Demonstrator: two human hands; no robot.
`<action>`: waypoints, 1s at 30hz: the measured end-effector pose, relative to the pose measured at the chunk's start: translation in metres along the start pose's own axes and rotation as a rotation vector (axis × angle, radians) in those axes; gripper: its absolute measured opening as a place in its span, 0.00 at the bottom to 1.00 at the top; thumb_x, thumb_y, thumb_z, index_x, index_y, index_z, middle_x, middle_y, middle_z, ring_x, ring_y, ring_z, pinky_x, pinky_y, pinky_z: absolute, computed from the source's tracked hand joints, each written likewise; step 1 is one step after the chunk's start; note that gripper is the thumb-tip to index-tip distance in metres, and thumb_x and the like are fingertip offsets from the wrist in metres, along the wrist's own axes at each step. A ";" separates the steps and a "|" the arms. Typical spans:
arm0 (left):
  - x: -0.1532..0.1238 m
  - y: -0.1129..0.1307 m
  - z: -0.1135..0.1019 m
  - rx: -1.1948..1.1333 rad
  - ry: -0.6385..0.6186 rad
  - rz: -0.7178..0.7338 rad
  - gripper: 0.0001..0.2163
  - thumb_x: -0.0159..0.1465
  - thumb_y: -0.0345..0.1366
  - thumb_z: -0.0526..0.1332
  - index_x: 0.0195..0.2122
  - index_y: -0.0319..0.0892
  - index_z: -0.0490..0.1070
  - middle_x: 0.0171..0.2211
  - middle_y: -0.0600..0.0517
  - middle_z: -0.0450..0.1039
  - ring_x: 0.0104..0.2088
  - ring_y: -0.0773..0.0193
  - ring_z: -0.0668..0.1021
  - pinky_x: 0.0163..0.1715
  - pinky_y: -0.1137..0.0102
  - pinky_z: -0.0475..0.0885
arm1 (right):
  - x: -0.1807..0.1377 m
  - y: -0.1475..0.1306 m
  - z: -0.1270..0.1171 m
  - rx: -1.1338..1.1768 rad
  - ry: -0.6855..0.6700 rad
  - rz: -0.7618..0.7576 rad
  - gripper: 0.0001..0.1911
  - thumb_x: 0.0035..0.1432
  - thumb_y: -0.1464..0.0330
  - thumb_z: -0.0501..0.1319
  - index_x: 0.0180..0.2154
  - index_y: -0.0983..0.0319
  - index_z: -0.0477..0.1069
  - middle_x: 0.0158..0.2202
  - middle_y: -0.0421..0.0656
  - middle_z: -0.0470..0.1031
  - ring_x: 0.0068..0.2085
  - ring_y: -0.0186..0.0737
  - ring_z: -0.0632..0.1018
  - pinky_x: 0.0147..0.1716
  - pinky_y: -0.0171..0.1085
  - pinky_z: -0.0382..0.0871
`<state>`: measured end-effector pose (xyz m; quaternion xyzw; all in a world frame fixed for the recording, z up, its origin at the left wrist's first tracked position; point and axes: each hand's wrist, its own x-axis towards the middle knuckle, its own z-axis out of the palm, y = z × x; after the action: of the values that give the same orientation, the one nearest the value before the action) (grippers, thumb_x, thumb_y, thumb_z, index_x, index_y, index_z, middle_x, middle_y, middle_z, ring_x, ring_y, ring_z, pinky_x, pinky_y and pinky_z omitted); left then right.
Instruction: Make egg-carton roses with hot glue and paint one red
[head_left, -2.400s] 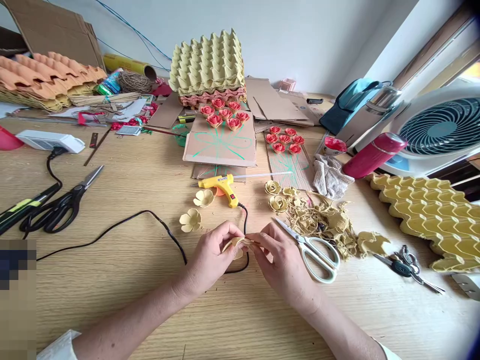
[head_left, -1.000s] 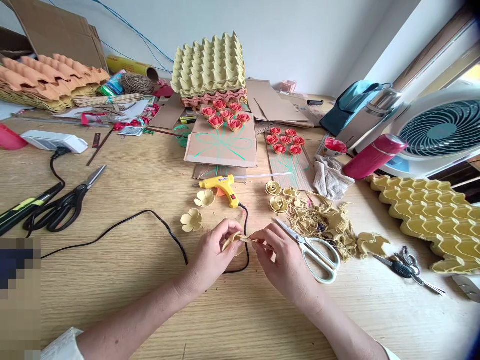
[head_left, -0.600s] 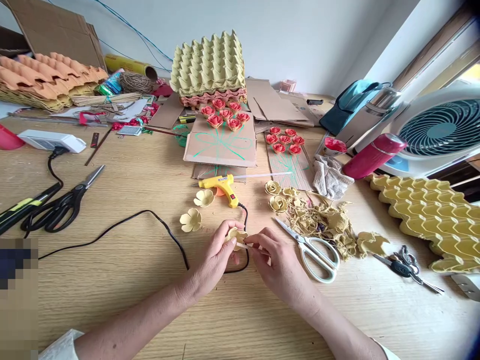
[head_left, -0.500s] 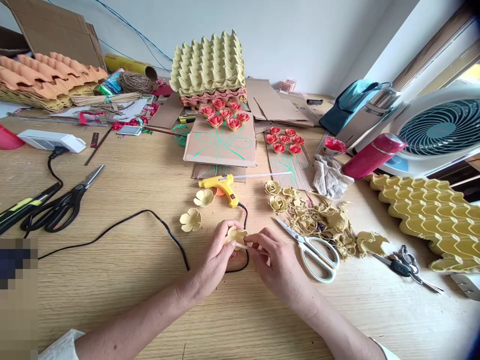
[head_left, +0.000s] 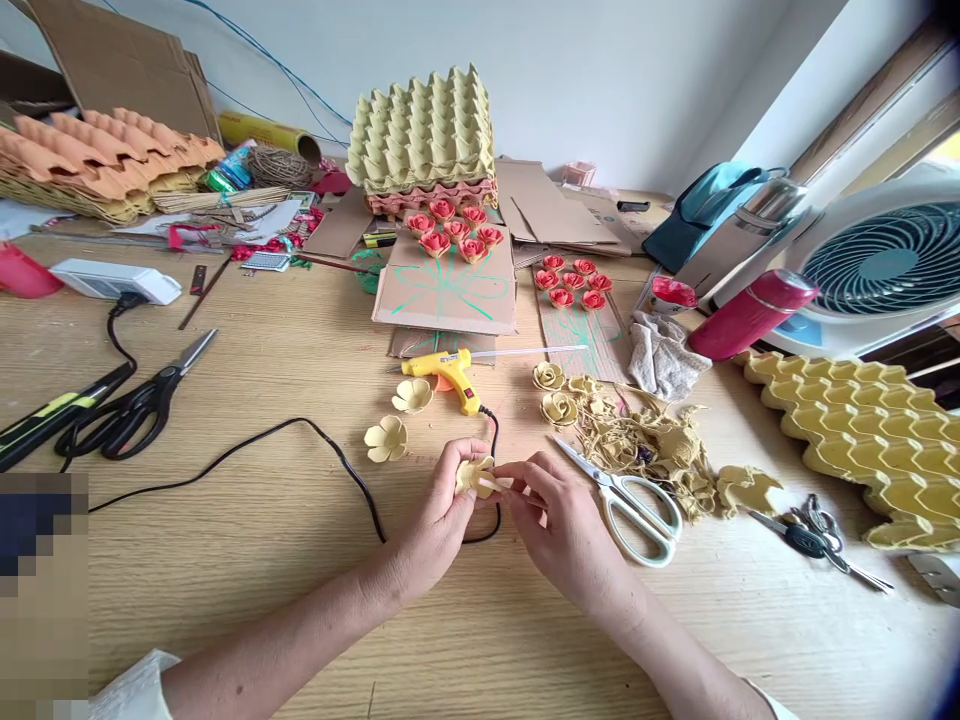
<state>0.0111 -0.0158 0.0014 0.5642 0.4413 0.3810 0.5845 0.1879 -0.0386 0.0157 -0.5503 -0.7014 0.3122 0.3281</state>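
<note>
My left hand [head_left: 435,515] pinches a small yellow paper flower [head_left: 474,474] cut from egg-tray card, just above the wooden table. My right hand [head_left: 559,520] grips a thin yellow strip that joins the flower on its right side; both hands' fingers are closed and meet over the piece. Two finished yellow flowers [head_left: 387,438] lie just beyond my left hand. A yellow glue gun [head_left: 447,371] rests behind them, its black cord [head_left: 300,432] looping under my hands. White-handled scissors [head_left: 634,497] lie right of my right hand.
Yellow trimmings [head_left: 652,445] and rolled yellow roses [head_left: 559,405] lie at centre right. Cardboard sheets bear red roses [head_left: 454,228]. Stacked egg trays [head_left: 420,130] stand behind. Black scissors [head_left: 139,405] lie at left; a yellow egg tray [head_left: 862,430], a red flask [head_left: 750,312] and keys [head_left: 814,535] at right.
The flower has been turned in my left hand from lying flat and sideways to facing up. My right hand has kept hold of the strip, staying close against it.
</note>
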 end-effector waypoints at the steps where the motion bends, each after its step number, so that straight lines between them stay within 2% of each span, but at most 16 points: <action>1: 0.000 0.000 0.000 0.011 0.005 0.006 0.16 0.65 0.28 0.56 0.53 0.48 0.66 0.53 0.48 0.69 0.55 0.60 0.76 0.56 0.65 0.77 | 0.000 0.000 0.001 -0.005 -0.009 0.002 0.13 0.68 0.75 0.59 0.49 0.59 0.78 0.38 0.43 0.75 0.29 0.35 0.77 0.27 0.33 0.72; 8: 0.000 0.000 0.002 -0.088 -0.054 -0.025 0.17 0.67 0.31 0.57 0.57 0.48 0.64 0.56 0.47 0.70 0.53 0.59 0.78 0.53 0.64 0.80 | 0.000 0.003 0.001 -0.098 0.035 -0.048 0.11 0.68 0.75 0.59 0.46 0.59 0.78 0.37 0.43 0.75 0.29 0.35 0.77 0.27 0.33 0.70; 13: 0.001 0.001 0.000 0.143 -0.026 0.046 0.17 0.65 0.29 0.59 0.54 0.46 0.69 0.55 0.46 0.73 0.56 0.54 0.77 0.52 0.63 0.79 | 0.002 0.004 -0.004 -0.172 0.075 -0.059 0.10 0.69 0.74 0.58 0.43 0.60 0.78 0.37 0.45 0.75 0.31 0.37 0.76 0.29 0.34 0.72; 17: 0.002 0.006 -0.004 0.310 -0.026 0.097 0.17 0.66 0.26 0.55 0.55 0.43 0.71 0.52 0.47 0.78 0.54 0.56 0.79 0.56 0.62 0.74 | 0.001 0.002 -0.006 -0.204 0.045 -0.057 0.12 0.69 0.75 0.58 0.47 0.59 0.78 0.39 0.45 0.75 0.31 0.37 0.76 0.29 0.33 0.71; 19: 0.003 0.008 -0.005 0.331 -0.034 0.105 0.19 0.65 0.24 0.54 0.55 0.43 0.72 0.52 0.47 0.79 0.53 0.57 0.80 0.55 0.64 0.74 | 0.001 0.002 -0.006 -0.211 0.026 -0.055 0.14 0.69 0.75 0.58 0.49 0.58 0.78 0.39 0.45 0.75 0.31 0.37 0.75 0.29 0.34 0.70; 24: 0.003 0.009 -0.002 0.280 -0.038 0.062 0.17 0.64 0.26 0.57 0.54 0.43 0.71 0.49 0.49 0.80 0.46 0.60 0.82 0.41 0.70 0.77 | 0.000 0.002 -0.005 -0.232 0.026 -0.068 0.14 0.69 0.75 0.57 0.50 0.58 0.79 0.36 0.44 0.73 0.30 0.37 0.75 0.29 0.34 0.68; 27: 0.004 0.008 -0.002 0.263 -0.008 0.063 0.13 0.65 0.31 0.60 0.51 0.42 0.72 0.46 0.48 0.81 0.46 0.59 0.82 0.42 0.70 0.77 | -0.001 0.001 -0.005 -0.242 0.013 -0.076 0.15 0.68 0.76 0.58 0.50 0.58 0.79 0.37 0.44 0.73 0.31 0.36 0.75 0.28 0.34 0.67; 30: 0.006 0.006 -0.003 0.322 0.020 0.086 0.11 0.67 0.30 0.59 0.50 0.44 0.73 0.43 0.50 0.81 0.44 0.60 0.82 0.43 0.69 0.76 | -0.001 -0.001 -0.005 -0.239 0.015 -0.084 0.16 0.68 0.76 0.58 0.51 0.57 0.80 0.36 0.43 0.73 0.30 0.35 0.74 0.28 0.33 0.66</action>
<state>0.0101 -0.0088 0.0071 0.6652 0.4781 0.3357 0.4650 0.1914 -0.0395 0.0188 -0.5580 -0.7536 0.2082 0.2780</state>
